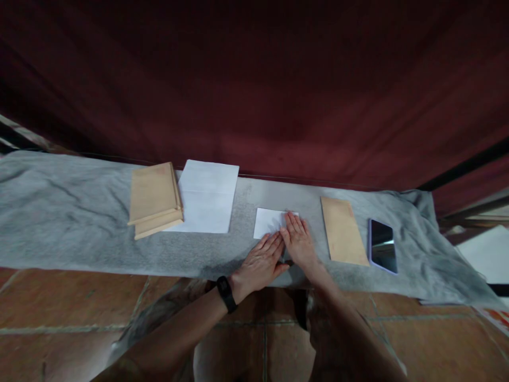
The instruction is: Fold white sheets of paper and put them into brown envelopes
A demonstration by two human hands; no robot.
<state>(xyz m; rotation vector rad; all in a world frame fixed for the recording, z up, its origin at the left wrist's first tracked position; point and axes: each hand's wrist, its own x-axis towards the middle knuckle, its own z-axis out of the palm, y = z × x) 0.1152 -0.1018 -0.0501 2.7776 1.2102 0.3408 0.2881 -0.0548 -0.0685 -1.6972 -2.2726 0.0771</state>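
A small folded sheet of white paper [267,219] lies flat on the grey cloth, straight in front of me. My left hand [263,261], with a black band on its wrist, rests with fingers stretched out on the paper's near edge. My right hand [298,239] lies flat over the right end of the paper, fingers extended and partly covering it. The two hands touch or nearly touch at the thumb and fingers. Neither hand is wrapped round anything.
Left of the paper lie larger white sheets [209,196], partly under a stack of brown envelopes [153,192]. To the right are a single brown envelope [344,232] and a phone [382,245]. The grey cloth [79,223] covers a narrow surface, with a dark red curtain [254,95] behind.
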